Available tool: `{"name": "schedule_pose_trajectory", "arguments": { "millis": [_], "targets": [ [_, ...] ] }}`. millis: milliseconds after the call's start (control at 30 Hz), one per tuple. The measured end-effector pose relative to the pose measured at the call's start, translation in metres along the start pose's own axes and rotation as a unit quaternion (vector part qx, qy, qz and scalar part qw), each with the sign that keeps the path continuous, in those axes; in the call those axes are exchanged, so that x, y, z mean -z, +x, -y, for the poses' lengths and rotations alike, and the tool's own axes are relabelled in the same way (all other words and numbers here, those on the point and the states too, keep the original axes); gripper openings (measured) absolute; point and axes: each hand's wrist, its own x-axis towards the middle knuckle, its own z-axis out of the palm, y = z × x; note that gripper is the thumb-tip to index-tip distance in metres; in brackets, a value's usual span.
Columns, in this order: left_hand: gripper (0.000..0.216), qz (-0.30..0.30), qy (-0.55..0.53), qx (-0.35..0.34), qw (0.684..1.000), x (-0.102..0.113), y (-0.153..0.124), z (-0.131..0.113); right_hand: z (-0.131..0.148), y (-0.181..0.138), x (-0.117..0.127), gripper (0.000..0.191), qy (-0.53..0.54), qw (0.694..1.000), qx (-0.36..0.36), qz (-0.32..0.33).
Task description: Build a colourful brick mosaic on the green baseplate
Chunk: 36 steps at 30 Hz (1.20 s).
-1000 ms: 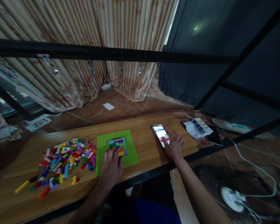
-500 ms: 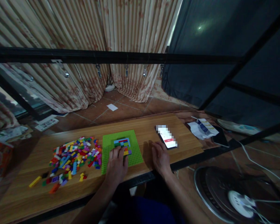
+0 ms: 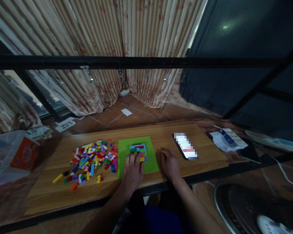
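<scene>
A green baseplate point(image 3: 148, 164) lies on the wooden table point(image 3: 51, 191) with a small block of coloured bricks point(image 3: 138, 149) built on it. My left hand point(image 3: 133, 170) rests on the plate's near part, fingers stretched flat toward the built bricks. On the bare wood just right of the plate my right hand point(image 3: 170, 164) lies flat with fingers apart, holding nothing. A phone point(image 3: 186, 150) with a lit screen lies beyond the right hand.
A loose heap of coloured bricks point(image 3: 92, 159) spreads left of the plate. A plastic bag with an orange box point(image 3: 24, 157) sits at far left. Papers point(image 3: 228, 139) lie at the right end. A black bar point(image 3: 136, 61) crosses above; a fan point(image 3: 256, 208) stands below right.
My right hand left the phone and came down on the table beside the green plate. The left hand has stayed on the plate. The view swung left.
</scene>
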Motion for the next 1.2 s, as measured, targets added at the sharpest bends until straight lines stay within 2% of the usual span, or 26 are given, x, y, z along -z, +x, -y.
{"name": "schedule_pose_trajectory", "arguments": {
  "millis": [1200],
  "targets": [
    [0.039, 0.004, -0.006, -0.006, 1.000, 0.0008, -0.0004, -0.0004, -0.0031, 0.0006, -0.0002, 0.028, -0.006, 1.000, 0.000, 0.007]
  ]
}}
